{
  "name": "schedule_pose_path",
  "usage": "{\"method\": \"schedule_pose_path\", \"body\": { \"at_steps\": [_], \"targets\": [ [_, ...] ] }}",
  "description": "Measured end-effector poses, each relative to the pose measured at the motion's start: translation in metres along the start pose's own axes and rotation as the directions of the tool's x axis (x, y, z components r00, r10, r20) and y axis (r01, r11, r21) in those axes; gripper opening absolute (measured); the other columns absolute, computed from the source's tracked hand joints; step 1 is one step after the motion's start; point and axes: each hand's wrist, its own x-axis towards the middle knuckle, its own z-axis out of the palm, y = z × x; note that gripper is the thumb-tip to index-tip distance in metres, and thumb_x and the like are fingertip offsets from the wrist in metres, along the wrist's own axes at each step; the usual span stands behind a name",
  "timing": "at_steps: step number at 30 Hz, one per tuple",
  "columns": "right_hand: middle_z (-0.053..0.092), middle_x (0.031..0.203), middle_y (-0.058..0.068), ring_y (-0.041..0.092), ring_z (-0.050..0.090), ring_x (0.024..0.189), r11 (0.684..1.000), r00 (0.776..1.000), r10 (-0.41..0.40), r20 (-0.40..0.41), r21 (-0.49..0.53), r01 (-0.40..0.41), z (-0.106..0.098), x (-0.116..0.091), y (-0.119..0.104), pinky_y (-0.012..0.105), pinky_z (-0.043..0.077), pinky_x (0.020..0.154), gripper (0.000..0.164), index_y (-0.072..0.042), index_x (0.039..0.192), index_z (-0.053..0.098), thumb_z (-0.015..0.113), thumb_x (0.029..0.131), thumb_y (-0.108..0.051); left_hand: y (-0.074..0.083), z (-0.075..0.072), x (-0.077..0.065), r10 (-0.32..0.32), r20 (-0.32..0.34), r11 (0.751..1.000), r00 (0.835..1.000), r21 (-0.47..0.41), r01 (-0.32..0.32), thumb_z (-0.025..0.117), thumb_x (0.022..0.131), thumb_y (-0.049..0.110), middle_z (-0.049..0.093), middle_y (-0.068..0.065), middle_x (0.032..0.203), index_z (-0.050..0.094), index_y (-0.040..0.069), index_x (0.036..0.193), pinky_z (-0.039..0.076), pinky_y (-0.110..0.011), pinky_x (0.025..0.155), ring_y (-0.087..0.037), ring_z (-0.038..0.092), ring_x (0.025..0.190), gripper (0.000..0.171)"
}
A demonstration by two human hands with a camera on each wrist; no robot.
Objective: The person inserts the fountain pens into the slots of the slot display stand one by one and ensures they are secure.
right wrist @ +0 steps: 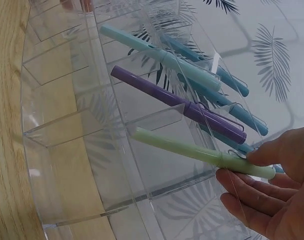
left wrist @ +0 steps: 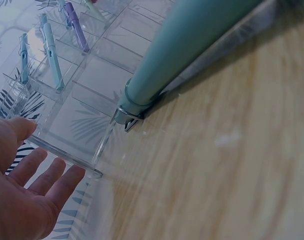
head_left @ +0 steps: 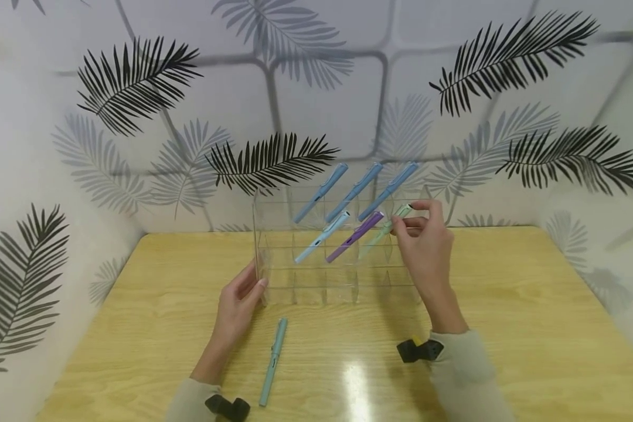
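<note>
A clear tiered pen organizer [head_left: 340, 286] with divided compartments stands on the table. My left hand [head_left: 237, 305] holds its left side panel, thumb in front and fingers behind. In the right wrist view my right hand [right wrist: 277, 185] pinches the cap end of a light green pen [right wrist: 187, 152], whose lower end lies inside a compartment. Left of it, in the same tier, lean a purple pen [head_left: 354, 237] and a light blue pen [head_left: 322, 237]. Three blue pens [head_left: 354, 192] lean in the tier behind. A teal pen [head_left: 272, 362] lies on the table near my left forearm.
The front tier of the organizer holds no pens. The wooden tabletop [head_left: 506, 305] ends at a wall [head_left: 327, 105] with a leaf pattern, close behind the organizer. Dark wrist devices [head_left: 421, 350] sit at both sleeve cuffs.
</note>
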Motion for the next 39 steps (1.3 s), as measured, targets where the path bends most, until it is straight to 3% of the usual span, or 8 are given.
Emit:
{"method": "schedule_pose_path", "body": {
  "at_steps": [5,12,17,19,21,29,39],
  "targets": [
    [0.077,0.089,0.018,0.032,0.076,0.074,0.999,1.000,0.016,0.019,-0.038,-0.015,-0.0053,0.0005,-0.0022,0.006,0.040,0.048,0.036,0.003,0.124,0.054,0.073,0.097,-0.011,0.0020,0.0004,0.0023,0.010,0.004,1.000,1.000,0.001,-0.010,0.062,0.104,0.011,0.049,-0.019,0.152,0.046,0.002,0.152,0.050,-0.033,0.105,-0.036,0.052,0.136,0.051],
    [0.077,0.094,0.020,0.034,0.076,0.082,0.995,0.998,0.063,0.014,-0.076,-0.062,-0.0047,-0.0004,-0.0024,0.006,0.042,0.053,0.036,0.006,0.123,0.053,0.071,0.098,-0.012,0.0039,-0.0011,0.0010,-0.005,-0.003,1.000,1.000,0.000,0.005,0.062,0.104,0.010,0.049,-0.020,0.152,0.047,0.002,0.152,0.050,-0.036,0.106,-0.036,0.052,0.136,0.051],
    [0.076,0.097,0.023,0.035,0.076,0.082,0.993,0.999,0.031,-0.009,-0.114,-0.032,-0.0036,-0.0010,-0.0014,0.032,0.061,0.060,0.035,0.006,0.120,0.053,0.073,0.096,-0.010,0.0017,-0.0003,0.0009,-0.006,-0.004,1.000,1.000,-0.004,0.006,0.062,0.104,0.011,0.049,-0.019,0.153,0.046,0.002,0.153,0.050,-0.037,0.105,-0.036,0.052,0.136,0.052],
    [0.075,0.097,0.023,0.035,0.076,0.083,0.992,1.000,0.018,-0.016,-0.127,-0.020,-0.0041,-0.0009,-0.0002,0.045,0.064,0.064,0.035,0.005,0.120,0.054,0.074,0.095,-0.009,0.0004,0.0004,0.0012,-0.006,0.002,1.000,1.000,-0.008,0.006,0.062,0.104,0.011,0.049,-0.019,0.153,0.046,0.003,0.153,0.050,-0.036,0.105,-0.035,0.052,0.136,0.052],
    [0.075,0.097,0.024,0.036,0.076,0.083,0.992,1.000,0.015,-0.017,-0.127,-0.017,-0.0051,-0.0007,0.0018,0.049,0.064,0.067,0.035,0.005,0.120,0.055,0.075,0.095,-0.009,-0.0002,0.0008,0.0015,-0.001,0.007,1.000,1.000,-0.010,0.002,0.062,0.104,0.012,0.049,-0.018,0.152,0.046,0.003,0.153,0.050,-0.036,0.104,-0.035,0.052,0.136,0.052],
    [0.076,0.092,0.020,0.031,0.076,0.077,0.995,1.000,0.014,-0.012,-0.101,-0.015,-0.0077,0.0014,0.0055,0.048,0.064,0.066,0.032,0.004,0.120,0.059,0.074,0.096,-0.011,0.0003,0.0010,0.0018,0.007,0.005,1.000,1.000,0.001,-0.007,0.062,0.104,0.012,0.049,-0.017,0.153,0.047,0.003,0.153,0.049,-0.036,0.106,-0.035,0.052,0.136,0.052],
    [0.075,0.094,0.023,0.035,0.076,0.079,0.991,1.000,0.017,-0.005,-0.136,-0.018,-0.0098,0.0003,0.0020,0.049,0.064,0.066,0.033,0.005,0.119,0.057,0.075,0.095,-0.009,0.0029,0.0009,-0.0003,0.003,0.003,1.000,1.000,-0.007,-0.003,0.062,0.104,0.013,0.048,-0.018,0.154,0.047,0.002,0.152,0.047,-0.041,0.110,-0.035,0.051,0.137,0.051]
  ]
}}
